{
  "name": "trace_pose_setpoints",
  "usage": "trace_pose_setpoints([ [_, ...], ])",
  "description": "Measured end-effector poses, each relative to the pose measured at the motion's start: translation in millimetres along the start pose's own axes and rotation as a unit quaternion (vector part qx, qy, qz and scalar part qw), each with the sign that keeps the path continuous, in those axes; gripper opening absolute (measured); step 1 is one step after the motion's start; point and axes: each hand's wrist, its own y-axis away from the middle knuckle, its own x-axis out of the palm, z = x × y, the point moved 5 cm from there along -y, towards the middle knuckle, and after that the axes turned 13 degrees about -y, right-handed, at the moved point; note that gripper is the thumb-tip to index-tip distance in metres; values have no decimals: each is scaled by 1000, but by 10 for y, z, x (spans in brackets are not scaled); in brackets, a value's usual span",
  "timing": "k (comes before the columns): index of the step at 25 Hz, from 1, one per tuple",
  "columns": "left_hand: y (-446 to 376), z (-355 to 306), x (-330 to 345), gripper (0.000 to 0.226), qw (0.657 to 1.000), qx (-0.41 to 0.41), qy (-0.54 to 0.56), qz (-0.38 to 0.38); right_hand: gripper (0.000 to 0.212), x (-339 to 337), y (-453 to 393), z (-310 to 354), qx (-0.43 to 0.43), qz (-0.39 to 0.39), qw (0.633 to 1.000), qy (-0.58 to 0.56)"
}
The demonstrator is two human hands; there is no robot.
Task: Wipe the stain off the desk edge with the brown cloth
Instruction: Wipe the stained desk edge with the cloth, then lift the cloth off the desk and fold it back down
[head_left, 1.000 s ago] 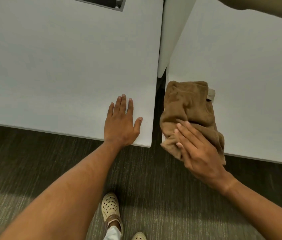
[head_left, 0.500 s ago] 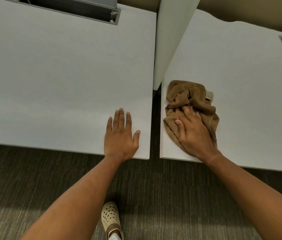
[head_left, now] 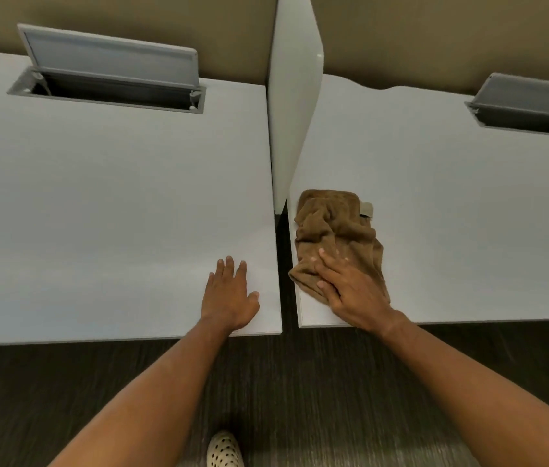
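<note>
The brown cloth (head_left: pixel 337 241) is pressed flat under the open-fingered right hand (head_left: pixel 350 291) grip at the surface (head_left: pixel 435 203) edge, nothing clasped; wiping seems underway, any stain hidden beneath, the left hand (head_left: pixel 229 298) resting flat.

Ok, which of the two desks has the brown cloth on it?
The right desk, the one past the divider panel. The brown cloth lies near its left edge under the right hand; the left desk holds only the left hand.

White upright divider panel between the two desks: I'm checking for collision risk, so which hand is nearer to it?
Right. The right hand presses the crumpled brown cloth just below the panel; the left hand lies flat, farther left.
</note>
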Motion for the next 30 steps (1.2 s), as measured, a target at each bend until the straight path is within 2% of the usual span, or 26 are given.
trace_pose_setpoints([
  [2,66,-181,-192,72,996,31,75,-22,56,-96,104,30,17,2,1000,-18],
  [4,151,-416,-376,69,990,80,103,-54,58,-197,276,36,44,-47,996,-56],
  [6,202,-604,-517,65,986,111,101,-69,49,-262,439,1,80,-87,992,-53],
  [9,229,-752,-594,53,987,117,88,-59,35,-327,581,-121,148,-56,987,-5],
  [11,228,-793,-608,45,989,109,87,-53,32,-363,596,-187,163,-26,986,-2],
  [14,214,-867,-642,32,988,98,98,-73,29,-409,569,-247,133,-13,991,-2],
  [20,231,-972,-696,14,989,50,85,-109,21,-533,559,-334,85,-38,996,-18],
  [30,295,-900,-775,12,992,-16,64,-106,22,-439,711,-423,12,0,999,34],
])
